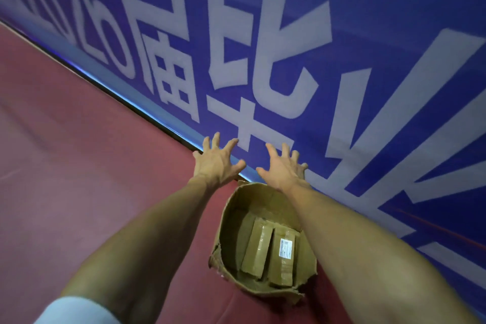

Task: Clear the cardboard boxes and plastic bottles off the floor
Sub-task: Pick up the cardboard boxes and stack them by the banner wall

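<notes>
A large open cardboard box [231,221] with torn, bent walls stands on the red floor beside the blue banner wall. Inside it lie two small taped cardboard parcels [259,247], one bearing a white label [285,247]. My left hand [217,162] and my right hand [285,169] are stretched out above and beyond the box's far rim, fingers spread wide, holding nothing. Both hands hover near the foot of the banner. No plastic bottle is in view.
A blue banner wall [342,47] with big white characters runs diagonally from upper left to lower right. Red carpet floor [79,152] spreads to the left of the box. A light sleeve [76,310] shows at the bottom left.
</notes>
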